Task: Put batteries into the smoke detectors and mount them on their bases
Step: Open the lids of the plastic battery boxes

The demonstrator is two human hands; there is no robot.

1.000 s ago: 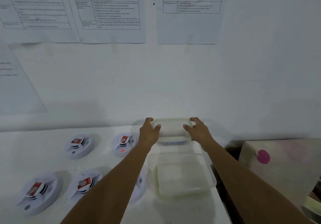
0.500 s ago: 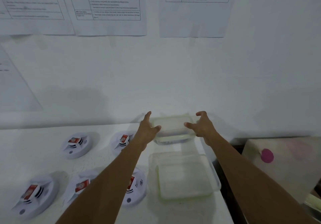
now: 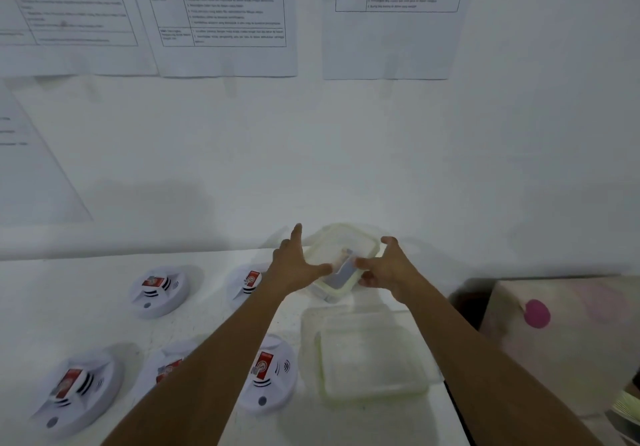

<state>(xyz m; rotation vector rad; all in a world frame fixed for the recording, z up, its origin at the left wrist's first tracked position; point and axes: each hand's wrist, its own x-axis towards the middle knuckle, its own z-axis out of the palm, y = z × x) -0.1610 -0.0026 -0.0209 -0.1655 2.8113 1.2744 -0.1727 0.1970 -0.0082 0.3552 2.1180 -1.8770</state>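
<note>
1. Wall (image 3: 346,151): white, straight ahead of both hands. Printed sheets (image 3: 221,13) hang high above them.
2. Desk (image 3: 69,279): white, under both forearms. It meets the wall just beyond the fingertips.
3. Pale box (image 3: 571,359): off the desk, right of the right forearm. It carries a pink dot (image 3: 536,313).
4. Clear flat tray (image 3: 370,359): lies flat on the desk between the two forearms, nearer the body than the hands.
5. Clear container (image 3: 341,241): between the two hands at the far desk edge, tilted. The grey-blue contents are too blurred to identify.
6. Smoke detectors (image 3: 159,290): five, round, white, red-labelled, all on the desk.
   - Two lie left of the left hand.
   - Two lie left of the left forearm, one partly hidden by it.
   - One lies between that forearm and the tray.
7. Left hand (image 3: 294,265): fingers straight and spread, index pointing at the wall. The thumb tip is against the container's near-left rim.
8. Right hand (image 3: 388,269): fingers curl over the container's right rim with the thumb on the near side, gripping it.
</note>
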